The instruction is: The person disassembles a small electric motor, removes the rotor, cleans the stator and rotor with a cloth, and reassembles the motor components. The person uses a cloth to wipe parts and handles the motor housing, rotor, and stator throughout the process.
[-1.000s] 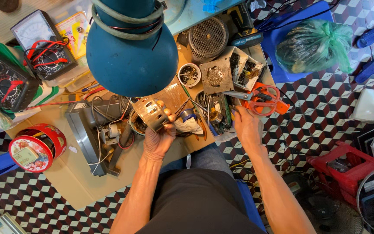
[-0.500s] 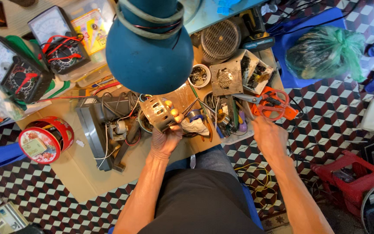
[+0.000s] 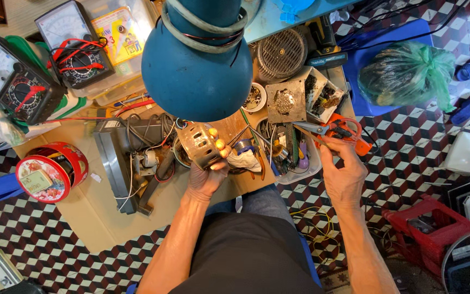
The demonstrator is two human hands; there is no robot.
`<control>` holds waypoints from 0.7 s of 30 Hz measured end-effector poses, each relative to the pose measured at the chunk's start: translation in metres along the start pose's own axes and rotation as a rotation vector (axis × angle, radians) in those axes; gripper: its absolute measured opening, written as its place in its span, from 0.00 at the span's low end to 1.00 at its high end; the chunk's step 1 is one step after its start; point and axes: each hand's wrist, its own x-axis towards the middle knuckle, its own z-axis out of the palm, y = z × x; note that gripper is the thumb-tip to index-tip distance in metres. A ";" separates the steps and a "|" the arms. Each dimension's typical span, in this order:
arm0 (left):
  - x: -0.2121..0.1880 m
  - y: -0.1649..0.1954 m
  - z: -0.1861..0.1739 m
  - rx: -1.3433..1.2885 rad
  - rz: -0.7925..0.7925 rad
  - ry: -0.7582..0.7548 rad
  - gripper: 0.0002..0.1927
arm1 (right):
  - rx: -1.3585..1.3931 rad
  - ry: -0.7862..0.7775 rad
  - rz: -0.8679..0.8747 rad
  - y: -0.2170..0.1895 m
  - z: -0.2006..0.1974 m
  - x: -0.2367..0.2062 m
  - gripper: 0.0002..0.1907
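Workbench (image 3: 82,218) clutter seen from above, left hand (image 3: 205,179) closed around a small metal electric motor (image 3: 202,144) held over the bench edge, right hand (image 3: 344,177) gripping orange-handled scissors (image 3: 335,130) above a parts tray (image 3: 300,158), blue lamp shade (image 3: 197,65) overhead.

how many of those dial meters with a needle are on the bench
2: one black analog meter at the far left edge, another just right of it with red leads coiled on top. Clutter may hide more.

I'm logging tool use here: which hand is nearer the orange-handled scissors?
Right. The right hand is on the orange-handled scissors, fingers at the handles. The left hand is apart from them, holding the small motor over the bench.
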 end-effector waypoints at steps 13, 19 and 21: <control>-0.005 0.000 -0.001 -0.011 -0.022 -0.020 0.22 | 0.243 0.008 0.266 0.031 0.027 -0.007 0.07; -0.007 0.001 -0.004 -0.025 -0.024 -0.021 0.21 | 0.359 0.010 0.352 0.054 0.052 -0.008 0.08; -0.007 0.001 -0.005 -0.037 -0.027 -0.025 0.20 | 0.363 0.024 0.371 0.059 0.053 -0.009 0.09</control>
